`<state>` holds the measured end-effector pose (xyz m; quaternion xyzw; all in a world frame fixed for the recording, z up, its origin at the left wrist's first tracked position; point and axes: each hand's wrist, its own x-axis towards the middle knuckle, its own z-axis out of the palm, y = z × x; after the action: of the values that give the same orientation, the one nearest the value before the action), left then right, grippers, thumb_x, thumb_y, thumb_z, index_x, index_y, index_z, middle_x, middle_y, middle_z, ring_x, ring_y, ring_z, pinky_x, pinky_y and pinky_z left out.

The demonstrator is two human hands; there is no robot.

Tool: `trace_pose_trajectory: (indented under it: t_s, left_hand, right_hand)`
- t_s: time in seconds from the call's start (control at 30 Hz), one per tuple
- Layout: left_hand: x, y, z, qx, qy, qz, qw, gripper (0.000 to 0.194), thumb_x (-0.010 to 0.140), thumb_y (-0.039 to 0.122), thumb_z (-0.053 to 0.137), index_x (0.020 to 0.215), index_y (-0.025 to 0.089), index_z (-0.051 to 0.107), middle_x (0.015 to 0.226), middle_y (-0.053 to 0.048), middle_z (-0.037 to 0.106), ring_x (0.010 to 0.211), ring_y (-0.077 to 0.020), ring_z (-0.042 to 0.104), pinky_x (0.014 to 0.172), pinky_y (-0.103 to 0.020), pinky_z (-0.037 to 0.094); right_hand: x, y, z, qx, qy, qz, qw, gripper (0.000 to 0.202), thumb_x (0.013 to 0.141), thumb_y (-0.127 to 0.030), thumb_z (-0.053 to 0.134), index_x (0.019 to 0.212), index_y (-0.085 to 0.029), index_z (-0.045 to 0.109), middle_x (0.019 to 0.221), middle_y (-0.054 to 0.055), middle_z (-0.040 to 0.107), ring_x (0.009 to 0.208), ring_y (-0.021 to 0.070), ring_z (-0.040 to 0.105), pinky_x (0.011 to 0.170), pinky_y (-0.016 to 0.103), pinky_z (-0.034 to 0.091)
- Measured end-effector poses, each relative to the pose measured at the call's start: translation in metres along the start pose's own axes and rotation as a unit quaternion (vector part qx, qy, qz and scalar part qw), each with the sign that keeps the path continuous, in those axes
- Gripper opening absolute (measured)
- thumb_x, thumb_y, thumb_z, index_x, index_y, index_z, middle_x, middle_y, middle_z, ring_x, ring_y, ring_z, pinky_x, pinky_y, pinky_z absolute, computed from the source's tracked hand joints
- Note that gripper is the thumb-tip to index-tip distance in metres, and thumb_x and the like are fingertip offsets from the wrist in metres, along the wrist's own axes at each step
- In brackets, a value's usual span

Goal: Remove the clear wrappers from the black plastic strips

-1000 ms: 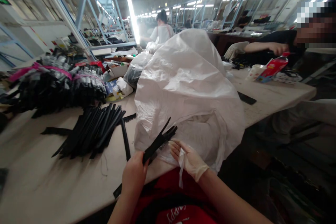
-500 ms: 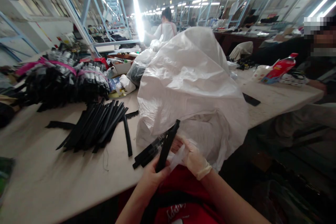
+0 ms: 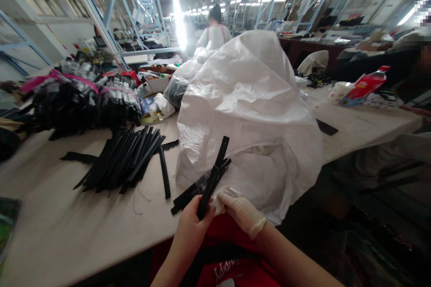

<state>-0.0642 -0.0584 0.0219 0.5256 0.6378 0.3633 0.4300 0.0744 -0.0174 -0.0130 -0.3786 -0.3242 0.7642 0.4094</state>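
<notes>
My left hand [image 3: 190, 228] is closed around the lower end of a long black strip [image 3: 214, 175], which stands tilted up toward the big white sack [image 3: 242, 98]. My right hand [image 3: 237, 208], in a thin white glove, rests against the strip's lower part, fingers curled on a scrap of clear wrapping. A few more black strips [image 3: 188, 195] lie on the table edge just left of my hands. Farther left a loose pile of black strips [image 3: 124, 161] is spread on the table.
Bundles of wrapped black strips with pink ties [image 3: 77, 98] are heaped at the back left. A red bottle [image 3: 365, 85] and a black flat object [image 3: 326, 127] lie on the table [image 3: 67, 228] to the right, near a seated person's arm [image 3: 367, 69]. Another person [image 3: 215, 31] works behind the sack.
My left hand has set several strips down on the table edge and raised one strip more upright. My gloved right hand has closed in on its lower part.
</notes>
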Motion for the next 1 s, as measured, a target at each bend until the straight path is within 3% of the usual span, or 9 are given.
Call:
trace_pose_trajectory:
  t_s: [0.13, 0.23, 0.3, 0.4, 0.47, 0.57, 0.73, 1.0]
  left_hand:
    - [0.002, -0.007, -0.003, -0.06, -0.008, -0.044, 0.997, 0.032, 0.07, 0.035, 0.063, 0.095, 0.016, 0.062, 0.078, -0.001, 0.064, 0.067, -0.0158, 0.057, 0.063, -0.027, 0.044]
    - [0.006, -0.011, -0.002, -0.153, -0.063, -0.122, 0.979, 0.043, 0.066, 0.039, 0.067, 0.1, 0.014, 0.059, 0.065, 0.004, 0.058, 0.042, -0.0065, 0.042, 0.041, -0.02, 0.033]
    - [0.007, -0.01, -0.001, -0.194, -0.101, -0.155, 0.963, 0.044, 0.064, 0.039, 0.069, 0.098, 0.013, 0.059, 0.056, 0.007, 0.052, 0.037, -0.004, 0.034, 0.036, -0.018, 0.025]
    - [0.005, -0.005, -0.003, -0.236, -0.136, -0.169, 0.947, 0.035, 0.064, 0.036, 0.071, 0.088, 0.013, 0.061, 0.048, 0.008, 0.047, 0.038, -0.0038, 0.034, 0.037, -0.016, 0.023]
    - [0.003, -0.002, -0.006, -0.257, -0.157, -0.175, 0.937, 0.027, 0.063, 0.03, 0.071, 0.082, 0.014, 0.061, 0.049, 0.008, 0.048, 0.039, -0.0037, 0.036, 0.038, -0.016, 0.025]
    - [0.0, -0.002, -0.01, -0.266, -0.173, -0.185, 0.93, 0.021, 0.062, 0.024, 0.071, 0.076, 0.014, 0.059, 0.053, 0.007, 0.051, 0.041, -0.0036, 0.038, 0.039, -0.015, 0.026]
    - [-0.003, -0.008, -0.011, -0.285, -0.183, -0.18, 0.924, 0.023, 0.064, 0.028, 0.072, 0.072, 0.015, 0.055, 0.051, 0.008, 0.049, 0.039, -0.0028, 0.035, 0.038, -0.016, 0.025]
    - [-0.002, -0.011, -0.008, -0.324, -0.152, -0.175, 0.917, 0.034, 0.061, 0.033, 0.076, 0.066, 0.018, 0.045, 0.045, 0.01, 0.041, 0.038, -0.003, 0.031, 0.039, -0.016, 0.022]
  right_hand:
    - [-0.002, -0.007, 0.001, -0.006, 0.05, -0.001, 0.999, 0.029, 0.062, -0.038, 0.073, 0.068, -0.018, 0.053, 0.059, -0.005, 0.051, 0.057, 0.0102, 0.046, 0.056, 0.024, 0.038]
    - [-0.011, -0.018, 0.003, -0.066, 0.004, -0.002, 0.998, 0.023, 0.068, -0.036, 0.069, 0.072, -0.019, 0.054, 0.067, -0.004, 0.054, 0.064, 0.0117, 0.049, 0.062, 0.025, 0.039]
    - [-0.018, -0.025, 0.004, -0.146, -0.028, -0.007, 0.989, 0.019, 0.072, -0.035, 0.065, 0.074, -0.019, 0.055, 0.07, -0.004, 0.053, 0.068, 0.0124, 0.049, 0.066, 0.025, 0.039]
    - [-0.025, -0.03, 0.002, -0.247, -0.042, -0.004, 0.968, 0.016, 0.075, -0.036, 0.062, 0.078, -0.021, 0.058, 0.069, -0.004, 0.054, 0.07, 0.0132, 0.05, 0.069, 0.026, 0.039]
    - [-0.027, -0.03, -0.001, -0.259, -0.059, 0.006, 0.964, 0.017, 0.075, -0.037, 0.062, 0.081, -0.022, 0.058, 0.068, -0.004, 0.055, 0.068, 0.0135, 0.052, 0.069, 0.027, 0.04]
    - [-0.028, -0.028, -0.004, -0.219, -0.086, 0.01, 0.972, 0.019, 0.072, -0.036, 0.066, 0.084, -0.022, 0.06, 0.071, -0.003, 0.059, 0.067, 0.0133, 0.053, 0.069, 0.026, 0.042]
    - [-0.03, -0.027, -0.004, -0.135, -0.077, 0.043, 0.987, 0.037, 0.068, -0.032, 0.069, 0.102, -0.025, 0.059, 0.077, -0.003, 0.062, 0.07, 0.015, 0.056, 0.068, 0.028, 0.043]
    - [-0.032, -0.034, -0.002, -0.156, -0.062, 0.065, 0.984, 0.052, 0.07, -0.033, 0.069, 0.118, -0.025, 0.05, 0.068, -0.005, 0.059, 0.064, 0.0116, 0.054, 0.065, 0.024, 0.042]
